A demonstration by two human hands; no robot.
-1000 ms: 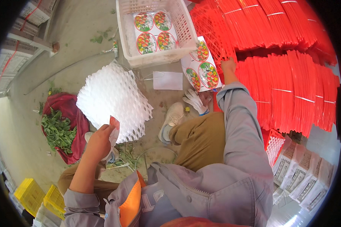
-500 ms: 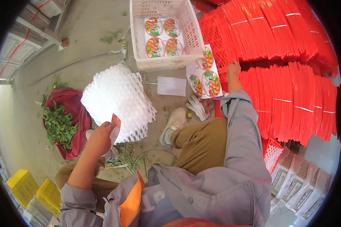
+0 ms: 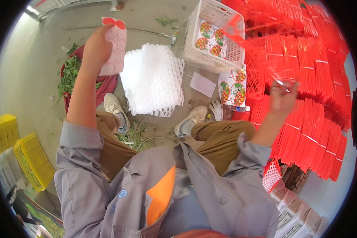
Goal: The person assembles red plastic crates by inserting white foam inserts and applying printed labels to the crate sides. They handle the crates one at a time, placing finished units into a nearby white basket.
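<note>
My left hand (image 3: 96,50) is closed on a sheet of round stickers (image 3: 116,51), pale pink with red circles at its top end, held out ahead at the left. My right hand (image 3: 283,97) is raised at the right, in front of the stacked flat red plastic baskets (image 3: 291,59). Its fingers look bent round something small and shiny (image 3: 282,85), too blurred to name. Beyond it a smeared red mesh shape (image 3: 238,31) crosses the white crate's corner; whether it hangs from this hand I cannot tell. White foam netting (image 3: 152,81) lies piled on the floor between my hands.
The white plastic crate (image 3: 216,65) holds printed round labels (image 3: 207,29); more labels (image 3: 237,93) lean beside it. A white glove (image 3: 216,110) is on the floor. Leaves (image 3: 70,71) sit in a dark red sack (image 3: 107,88). Yellow crates (image 3: 35,160) stand at the left.
My left hand has swung forward with the sticker sheet, now fully in sight. The right hand has drawn back and right from beside the labels, and the red blur has appeared. The whole view has shifted.
</note>
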